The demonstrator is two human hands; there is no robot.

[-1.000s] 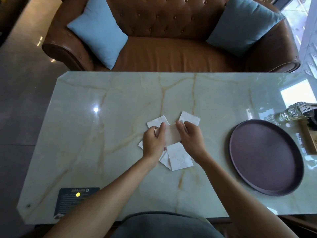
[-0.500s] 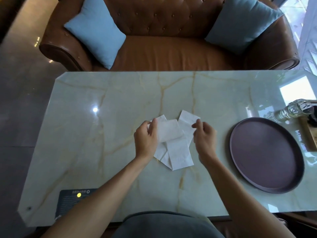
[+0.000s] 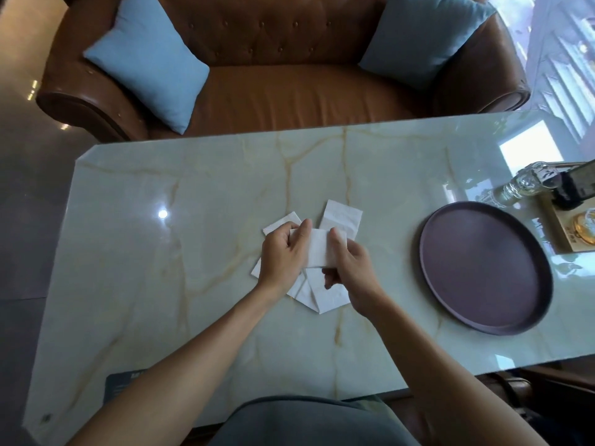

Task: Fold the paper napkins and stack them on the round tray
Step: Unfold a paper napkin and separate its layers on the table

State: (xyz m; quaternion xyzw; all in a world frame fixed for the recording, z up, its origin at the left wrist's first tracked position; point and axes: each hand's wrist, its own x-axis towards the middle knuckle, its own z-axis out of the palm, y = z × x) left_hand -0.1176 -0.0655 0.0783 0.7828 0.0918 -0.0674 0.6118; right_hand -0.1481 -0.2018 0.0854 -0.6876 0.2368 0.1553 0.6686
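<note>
Am pinching napkin (image 3: 317,251) with left hand (image 3: 283,255), right hand (image 3: 349,268) thumbs; aligning edges squarely before creasing; round tray (image 3: 483,272) waiting.

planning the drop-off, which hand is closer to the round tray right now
Right. The right hand holds the napkin nearer the round tray; the left hand grips its far side.
</note>
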